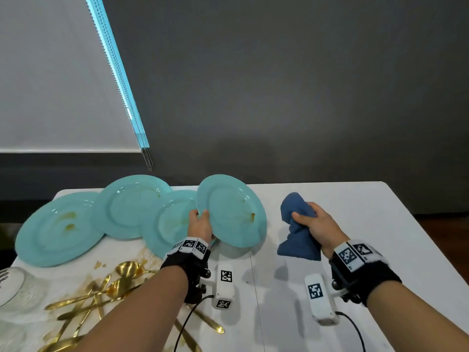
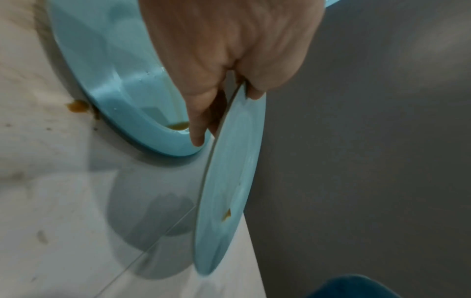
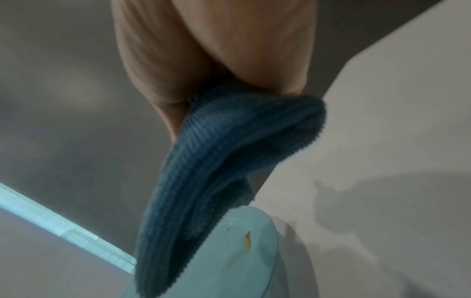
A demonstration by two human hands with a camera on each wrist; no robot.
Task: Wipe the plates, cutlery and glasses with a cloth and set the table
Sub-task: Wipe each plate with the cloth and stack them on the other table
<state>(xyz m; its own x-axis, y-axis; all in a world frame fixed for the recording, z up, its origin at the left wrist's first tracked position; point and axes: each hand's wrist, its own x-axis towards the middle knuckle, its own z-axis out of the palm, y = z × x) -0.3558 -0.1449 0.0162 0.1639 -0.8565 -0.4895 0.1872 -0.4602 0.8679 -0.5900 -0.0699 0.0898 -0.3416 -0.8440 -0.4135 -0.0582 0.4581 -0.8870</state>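
Note:
My left hand (image 1: 200,222) grips the left rim of a turquoise plate (image 1: 233,212) and holds it tilted above the white table (image 1: 355,207); a brown smear marks its right side. In the left wrist view the thumb and fingers (image 2: 198,133) pinch the plate (image 2: 229,191) by its edge. My right hand (image 1: 312,222) grips a bunched dark blue cloth (image 1: 297,240) just right of that plate, apart from it. The cloth (image 3: 203,181) hangs from my right hand (image 3: 211,60) beside the plate rim (image 3: 244,252). Three more turquoise plates (image 1: 61,229) lie overlapping at left.
Several gold spoons and forks (image 1: 101,293) lie in a heap on a stained patch at front left. A clear glass (image 1: 15,285) lies at the far left edge. A grey wall and a window blind (image 1: 50,85) stand behind the table.

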